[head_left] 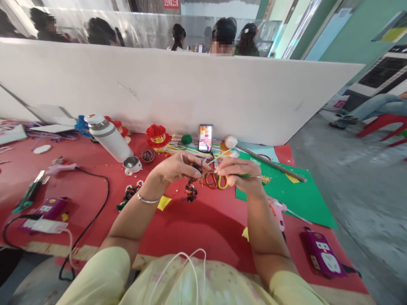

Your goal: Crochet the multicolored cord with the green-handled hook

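Observation:
My left hand (pixel 180 166), with a silver bangle on the wrist, pinches a small piece of dark multicoloured yarn work. Below its fingers hangs a curled part of the yarn work (pixel 191 191) in black, orange and purple. My right hand (pixel 240 173) is closed round a thin crochet hook (pixel 246 175) with a green grip, its tip pointing left toward the yarn work. The two hands are close together above the red table. Behind them lie scissors (pixel 223 182) with red and yellow handles, partly hidden by my fingers.
A phone (pixel 205 139) stands against the white partition (pixel 190 93). Left of my hands are a yarn ball (pixel 148 156), a cup (pixel 132 165) and a tilted white thermos (pixel 110 137). At right are a stick (pixel 270 163), green sheet (pixel 313 203), pink glue gun (pixel 277 212) and purple power strip (pixel 321 253).

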Available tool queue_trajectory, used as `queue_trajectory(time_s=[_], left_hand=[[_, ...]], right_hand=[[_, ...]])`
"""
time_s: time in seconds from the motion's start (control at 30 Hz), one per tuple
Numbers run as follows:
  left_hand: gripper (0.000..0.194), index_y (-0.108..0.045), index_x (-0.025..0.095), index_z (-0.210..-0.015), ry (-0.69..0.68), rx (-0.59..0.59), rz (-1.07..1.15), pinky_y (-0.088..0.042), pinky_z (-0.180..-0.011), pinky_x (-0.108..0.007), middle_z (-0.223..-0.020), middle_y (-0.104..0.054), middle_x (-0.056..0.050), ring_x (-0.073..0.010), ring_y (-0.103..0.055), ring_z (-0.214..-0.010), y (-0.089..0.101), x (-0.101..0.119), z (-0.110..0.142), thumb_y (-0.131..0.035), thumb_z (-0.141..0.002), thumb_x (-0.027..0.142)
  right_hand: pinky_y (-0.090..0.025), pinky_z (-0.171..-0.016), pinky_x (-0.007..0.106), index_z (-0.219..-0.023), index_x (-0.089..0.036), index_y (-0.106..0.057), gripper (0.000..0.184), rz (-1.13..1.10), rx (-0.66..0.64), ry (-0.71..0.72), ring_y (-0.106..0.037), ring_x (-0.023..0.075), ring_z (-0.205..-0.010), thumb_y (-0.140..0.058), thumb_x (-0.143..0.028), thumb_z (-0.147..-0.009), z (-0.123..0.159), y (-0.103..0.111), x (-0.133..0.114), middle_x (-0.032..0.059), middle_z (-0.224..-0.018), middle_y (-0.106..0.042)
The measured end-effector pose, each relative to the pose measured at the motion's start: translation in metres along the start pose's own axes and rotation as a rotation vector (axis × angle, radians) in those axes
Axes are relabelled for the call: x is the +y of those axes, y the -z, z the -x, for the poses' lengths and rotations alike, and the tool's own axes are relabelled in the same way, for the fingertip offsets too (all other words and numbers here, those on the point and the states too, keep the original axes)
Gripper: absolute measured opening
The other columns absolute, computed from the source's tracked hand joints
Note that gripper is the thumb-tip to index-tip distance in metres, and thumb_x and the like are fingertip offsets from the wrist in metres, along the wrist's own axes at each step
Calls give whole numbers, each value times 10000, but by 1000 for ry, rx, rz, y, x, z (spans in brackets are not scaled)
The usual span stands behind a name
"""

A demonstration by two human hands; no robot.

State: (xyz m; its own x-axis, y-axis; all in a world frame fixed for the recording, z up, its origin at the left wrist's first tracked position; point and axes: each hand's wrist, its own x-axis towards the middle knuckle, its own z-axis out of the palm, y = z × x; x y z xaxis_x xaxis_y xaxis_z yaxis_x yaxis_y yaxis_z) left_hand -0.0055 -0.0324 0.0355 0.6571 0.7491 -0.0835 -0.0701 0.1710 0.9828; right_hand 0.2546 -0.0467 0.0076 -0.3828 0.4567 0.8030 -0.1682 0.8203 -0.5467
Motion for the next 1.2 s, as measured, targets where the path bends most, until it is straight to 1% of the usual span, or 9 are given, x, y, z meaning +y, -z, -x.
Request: queue_trajectory(time_s=[0.2,0.33,0.5,0.67,0.73,0.83,1.0,1.1,1.2], left_hand=[[296,-908,171,-889,-73,1,-47,-383,-420,-230,-643,-771,-73,-111,-568,-471,1,-4,-2,-986,-618,262],[301,-908,188,-891,-237,149,-23,-563,-568,-271,-808,-837,-101,-197,-740,-686,-13,-10,-8,-1013,-624,281],[311,-898,161,-876,-409,356,-62,-590,-680,-274,-834,-831,-82,-183,-731,-752,-28,-14,-15,-1014,-649,339],[332,-880,153,-849,-316,274,-3,-481,-523,-235,-690,-758,-45,-114,-606,-559,-25,-20,-17,-986,-692,426],[307,-884,161,-881,-372,292,-124,-536,-591,-257,-738,-776,-59,-150,-673,-642,-22,-26,-18,-941,-766,440],[232,-889,190,-972,-541,394,-484,-618,-774,-329,-1046,-834,-116,-232,-769,-899,-15,-37,-18,-844,-885,400],[301,-867,202,-1087,-711,605,-903,-612,-1038,-498,-1392,-750,-184,-343,-737,-1221,2,-46,-15,-878,-861,401],[464,-836,199,-1192,-686,641,-742,-657,-768,-358,-1441,-715,-192,-273,-767,-1044,4,-44,-14,-904,-831,483],[535,-798,202,-1281,-621,605,-402,-550,-554,-232,-1408,-718,-173,-155,-700,-819,-3,-40,-17,-895,-843,493]], right_hand=[[-677,-716,355,-1025,-330,-885,207,-113,143,-64,-803,195,-786,-806,-489,-919,3,-9,12,42,-920,-868],[-663,-620,342,-976,-353,-877,263,-184,283,-136,-802,203,-760,-772,-586,-913,10,-31,28,30,-894,-864],[-678,-889,441,-1195,-416,-829,262,284,349,12,-819,242,-1020,-775,-476,-946,16,-45,31,28,-1172,-861],[-663,-861,457,-1442,-437,-687,468,530,240,179,-818,268,-1088,-729,-459,-977,17,-39,26,56,-1356,-815],[-668,-876,464,-1450,-417,-686,458,539,234,181,-818,274,-1114,-712,-443,-993,17,-38,25,62,-1322,-829],[-684,-876,468,-1372,-395,-745,379,512,317,154,-825,273,-1089,-711,-443,-998,15,-39,22,59,-1265,-847],[-676,-662,375,-1186,-354,-830,243,318,523,25,-834,233,-921,-701,-456,-1007,11,-37,16,52,-1179,-868],[-663,-624,357,-1110,-338,-847,240,236,571,-47,-841,249,-958,-703,-494,-998,9,-36,18,52,-1128,-879],[-703,-772,405,-1109,-340,-844,230,217,498,-98,-840,254,-1022,-704,-486,-1000,10,-39,22,44,-1129,-880]])
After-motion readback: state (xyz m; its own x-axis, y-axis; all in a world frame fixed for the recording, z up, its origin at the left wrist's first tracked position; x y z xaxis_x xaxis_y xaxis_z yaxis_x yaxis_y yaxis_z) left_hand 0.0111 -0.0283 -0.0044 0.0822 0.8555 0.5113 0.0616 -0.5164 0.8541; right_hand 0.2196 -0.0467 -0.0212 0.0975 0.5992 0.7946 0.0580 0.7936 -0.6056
